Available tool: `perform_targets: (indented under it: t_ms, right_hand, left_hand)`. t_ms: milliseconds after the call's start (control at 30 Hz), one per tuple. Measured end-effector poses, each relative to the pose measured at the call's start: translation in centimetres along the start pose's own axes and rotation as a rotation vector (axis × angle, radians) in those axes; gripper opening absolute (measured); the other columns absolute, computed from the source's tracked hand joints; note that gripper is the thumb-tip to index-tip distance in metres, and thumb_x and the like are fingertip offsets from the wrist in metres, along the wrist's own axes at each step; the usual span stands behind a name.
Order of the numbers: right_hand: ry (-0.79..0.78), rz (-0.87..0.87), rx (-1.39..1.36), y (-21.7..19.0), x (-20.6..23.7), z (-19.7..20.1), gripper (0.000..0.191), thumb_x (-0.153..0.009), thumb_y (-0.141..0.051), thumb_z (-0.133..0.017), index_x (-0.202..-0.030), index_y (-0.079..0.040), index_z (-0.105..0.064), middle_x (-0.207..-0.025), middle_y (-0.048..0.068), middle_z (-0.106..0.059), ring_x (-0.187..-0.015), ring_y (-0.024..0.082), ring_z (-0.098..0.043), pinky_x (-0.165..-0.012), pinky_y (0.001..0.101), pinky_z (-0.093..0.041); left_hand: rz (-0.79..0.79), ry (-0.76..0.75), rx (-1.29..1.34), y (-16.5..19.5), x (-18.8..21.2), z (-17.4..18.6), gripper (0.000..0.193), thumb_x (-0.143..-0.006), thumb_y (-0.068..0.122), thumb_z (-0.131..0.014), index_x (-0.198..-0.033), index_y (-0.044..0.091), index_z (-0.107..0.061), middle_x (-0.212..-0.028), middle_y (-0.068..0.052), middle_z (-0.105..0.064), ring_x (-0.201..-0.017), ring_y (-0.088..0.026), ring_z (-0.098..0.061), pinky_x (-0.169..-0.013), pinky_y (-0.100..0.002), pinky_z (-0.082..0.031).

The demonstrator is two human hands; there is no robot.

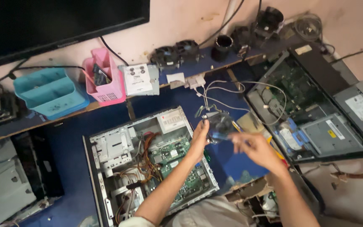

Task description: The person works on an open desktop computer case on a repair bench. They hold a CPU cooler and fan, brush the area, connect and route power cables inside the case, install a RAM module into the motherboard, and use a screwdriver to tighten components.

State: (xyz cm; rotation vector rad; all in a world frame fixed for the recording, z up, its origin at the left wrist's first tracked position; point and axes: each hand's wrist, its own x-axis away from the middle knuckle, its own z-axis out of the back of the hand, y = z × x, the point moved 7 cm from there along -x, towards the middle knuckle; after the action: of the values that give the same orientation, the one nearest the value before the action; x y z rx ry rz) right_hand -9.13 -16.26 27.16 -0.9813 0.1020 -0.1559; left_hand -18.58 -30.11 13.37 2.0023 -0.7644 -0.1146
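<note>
My left hand (198, 138) and my right hand (255, 148) together hold a small dark cooling fan (221, 125) with a blue-edged part, lifted above the blue table (164, 103). Thin grey wires (223, 90) trail from the fan toward the back of the table. Below my left forearm lies an open desktop computer case (148, 162) showing its green motherboard (177, 156), orange cables and metal drive bays. The motion blurs the fan, so its details are unclear.
A second open computer chassis (311, 105) lies at the right. At the back stand a pink basket (106, 82), a blue bin (49, 90), a white drive (137, 79), two black fans (175, 52) and a monitor (55, 25). A grey case panel (5, 185) lies at the left.
</note>
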Motion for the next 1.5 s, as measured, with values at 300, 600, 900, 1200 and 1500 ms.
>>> perform_targets:
  t_ms: [300,600,900,1200,1500]
  right_hand:
    - [0.041,0.069,0.033,0.5,0.0,1.0,0.024,-0.098,-0.016,-0.063,-0.114,-0.004,-0.077,-0.07,0.006,-0.07,-0.064,0.012,-0.064,-0.061,0.0289,-0.053]
    - [0.02,0.212,-0.075,1.1,-0.1,2.3,0.023,-0.098,-0.007,-0.062,-0.115,-0.001,-0.075,-0.086,0.006,-0.073,-0.078,0.011,-0.066,-0.072,0.0264,-0.053]
    - [0.193,0.164,-0.184,5.6,-0.3,3.7,0.029,-0.103,-0.011,-0.061,-0.126,-0.002,-0.075,-0.109,0.012,-0.07,-0.088,0.016,-0.064,-0.077,0.027,-0.051]
    - [0.079,0.025,0.236,4.6,-0.9,-2.2,0.126,-0.062,-0.038,-0.095,-0.157,0.004,-0.024,-0.157,0.032,-0.029,-0.146,0.044,-0.031,-0.113,0.0446,-0.033]
    - [0.235,-0.217,-0.487,7.5,-2.5,0.0,0.083,-0.075,-0.024,-0.079,-0.147,0.0,-0.048,-0.13,0.015,-0.063,-0.117,0.026,-0.064,-0.097,0.0394,-0.052]
  left_hand:
    - [-0.013,-0.003,-0.012,-0.6,-0.5,-0.6,0.058,-0.1,0.059,-0.045,-0.137,0.015,-0.055,-0.127,-0.001,-0.064,-0.114,-0.009,-0.064,-0.09,-0.035,-0.056]
    - [-0.013,0.026,0.028,-1.5,-1.8,-0.7,0.06,-0.099,0.062,-0.047,-0.136,0.016,-0.056,-0.128,-0.003,-0.065,-0.113,-0.014,-0.063,-0.088,-0.034,-0.053]
    - [0.034,0.094,0.049,-3.1,-2.4,-0.2,0.065,-0.097,0.063,-0.048,-0.137,0.012,-0.054,-0.131,-0.006,-0.064,-0.118,-0.015,-0.065,-0.094,-0.04,-0.055]
    - [0.066,0.103,-0.042,-6.1,0.5,-2.8,0.07,-0.096,0.061,-0.052,-0.143,0.01,-0.05,-0.13,-0.01,-0.064,-0.116,-0.022,-0.064,-0.09,-0.043,-0.055]
    - [0.024,-0.174,-0.154,-4.4,1.4,-4.7,0.078,-0.1,0.061,-0.037,-0.163,0.019,-0.017,-0.161,-0.007,-0.04,-0.14,-0.024,-0.048,-0.112,-0.044,-0.043]
